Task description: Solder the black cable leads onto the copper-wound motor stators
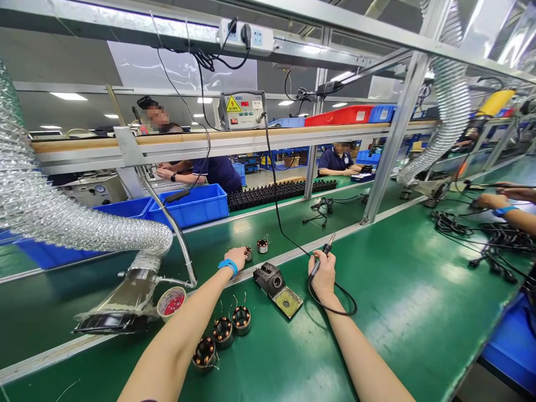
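My left hand, with a blue wristband, reaches past the metal rail and its fingers close on a small wound motor stator; the fingertips are partly hidden. Just right of it stands a second stator with thin wires sticking up. In my right hand is a soldering iron, its tip pointing up and away, its cable looping beside the wrist. Between my hands sits a soldering iron stand with a yellowish sponge tray. Three more copper-wound stators lie in a row near my left forearm.
A fume extraction hood on a silver hose and a cup with red contents stand at left. Blue bins and rows of black parts lie beyond. A soldering station is on the shelf. Another person's hands and black cables are at right.
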Motion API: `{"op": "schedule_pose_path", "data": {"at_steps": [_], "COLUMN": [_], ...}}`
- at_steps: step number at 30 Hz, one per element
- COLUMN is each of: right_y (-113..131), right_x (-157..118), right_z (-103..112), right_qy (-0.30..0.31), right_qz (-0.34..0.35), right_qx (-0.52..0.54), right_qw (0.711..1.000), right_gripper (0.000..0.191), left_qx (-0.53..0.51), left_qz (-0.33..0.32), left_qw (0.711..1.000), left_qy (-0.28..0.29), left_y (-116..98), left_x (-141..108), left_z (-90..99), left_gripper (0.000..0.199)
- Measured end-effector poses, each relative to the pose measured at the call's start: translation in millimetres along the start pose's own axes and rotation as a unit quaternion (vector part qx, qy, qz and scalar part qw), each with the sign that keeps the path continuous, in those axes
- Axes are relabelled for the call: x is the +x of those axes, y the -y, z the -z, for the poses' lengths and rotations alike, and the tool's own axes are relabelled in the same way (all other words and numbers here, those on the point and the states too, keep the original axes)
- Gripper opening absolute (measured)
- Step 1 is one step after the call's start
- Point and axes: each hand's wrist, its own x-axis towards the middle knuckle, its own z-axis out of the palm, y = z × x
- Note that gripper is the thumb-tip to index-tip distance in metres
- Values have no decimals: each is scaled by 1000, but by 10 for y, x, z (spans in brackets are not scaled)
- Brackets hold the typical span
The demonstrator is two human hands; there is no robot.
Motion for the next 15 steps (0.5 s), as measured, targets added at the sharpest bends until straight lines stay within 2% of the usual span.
{"op": "schedule_pose_path", "data": {"at_steps": [9, 15], "right_y": [15, 35], "right_x": [-23, -34], "right_z": [5, 27], "right_qy": [6, 8], "right_qz": [-11, -14], "right_qx": [16, 17], "right_qw": [1000, 1000], "right_gripper": [20, 20], "left_qx": [25, 35], "left_qz": [-62, -122], "left_qw": [997, 986], "left_qy": [49, 112], "left_y": [90, 10], "left_x": [-671, -1053], "left_z": [64, 146], "left_gripper": [25, 42]}}
